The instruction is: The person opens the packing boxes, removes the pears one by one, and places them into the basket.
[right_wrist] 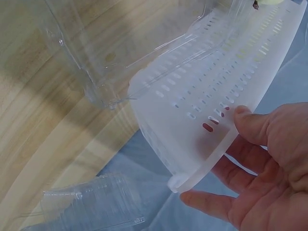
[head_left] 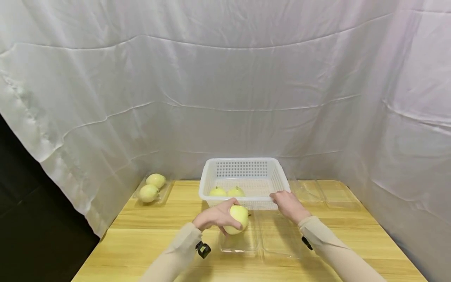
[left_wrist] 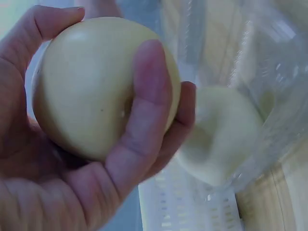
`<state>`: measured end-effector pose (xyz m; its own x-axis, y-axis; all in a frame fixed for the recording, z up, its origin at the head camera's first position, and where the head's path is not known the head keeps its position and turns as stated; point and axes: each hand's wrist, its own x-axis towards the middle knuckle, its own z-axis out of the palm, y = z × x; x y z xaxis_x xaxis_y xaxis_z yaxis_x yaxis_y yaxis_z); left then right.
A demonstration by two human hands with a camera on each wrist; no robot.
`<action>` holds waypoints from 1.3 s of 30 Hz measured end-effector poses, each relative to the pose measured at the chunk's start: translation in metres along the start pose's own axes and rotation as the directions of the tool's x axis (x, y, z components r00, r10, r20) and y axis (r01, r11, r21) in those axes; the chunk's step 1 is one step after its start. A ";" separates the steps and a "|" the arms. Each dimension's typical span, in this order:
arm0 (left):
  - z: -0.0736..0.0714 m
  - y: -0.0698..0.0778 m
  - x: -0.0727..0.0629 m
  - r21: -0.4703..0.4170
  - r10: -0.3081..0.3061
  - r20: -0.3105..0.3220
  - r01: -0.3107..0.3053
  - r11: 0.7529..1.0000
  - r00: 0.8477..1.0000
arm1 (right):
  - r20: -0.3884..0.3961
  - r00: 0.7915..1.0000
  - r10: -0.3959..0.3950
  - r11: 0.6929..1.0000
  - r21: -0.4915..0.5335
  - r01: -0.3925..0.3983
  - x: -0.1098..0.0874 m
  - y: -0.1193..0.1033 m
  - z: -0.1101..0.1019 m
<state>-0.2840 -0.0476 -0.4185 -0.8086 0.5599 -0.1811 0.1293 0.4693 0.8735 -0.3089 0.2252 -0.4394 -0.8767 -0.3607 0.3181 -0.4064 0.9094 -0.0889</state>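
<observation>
In the head view my left hand [head_left: 219, 216] grips a pale yellow apple [head_left: 239, 219] above the near clear plastic container [head_left: 241, 246], in front of the white basket [head_left: 243, 159]. Thumb and fingers wrap that apple in the left wrist view. Behind it another apple [left_wrist: 221, 137] shows against clear plastic; whether it lies inside is unclear. My right hand [head_left: 289, 205] holds the basket's front rim near its right corner. The right wrist view shows the thumb on the slotted wall [right_wrist: 192, 101] and fingers beneath. Two apples [head_left: 235, 191] sit inside the basket behind its front wall.
At the back left, a clear container [head_left: 163, 196] holds two yellow apples [head_left: 148, 193]. More clear containers [head_left: 336, 192] stand at the back right of the wooden table [head_left: 151, 235]. Hanging grey-white cloth [head_left: 246, 78] encloses the back and sides.
</observation>
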 end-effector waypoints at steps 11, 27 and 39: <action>-0.049 -0.008 0.019 0.103 0.135 -0.510 -0.096 0.990 0.849 | -0.031 0.999 -0.036 0.999 -0.019 0.035 -0.001 0.000 0.000; -0.077 -0.041 0.052 0.118 0.213 -0.732 -0.187 0.975 0.647 | -0.011 0.999 -0.034 0.999 -0.006 0.034 -0.002 -0.004 -0.001; -0.071 -0.056 0.086 0.468 0.397 -0.622 -0.086 0.879 0.675 | -0.022 1.000 -0.019 1.000 -0.025 0.018 -0.002 -0.006 -0.001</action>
<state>-0.4013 -0.0746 -0.4506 -0.8513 0.1398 0.5057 0.4521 0.6844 0.5719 -0.3044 0.2206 -0.4383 -0.8632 -0.3731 0.3401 -0.4156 0.9076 -0.0593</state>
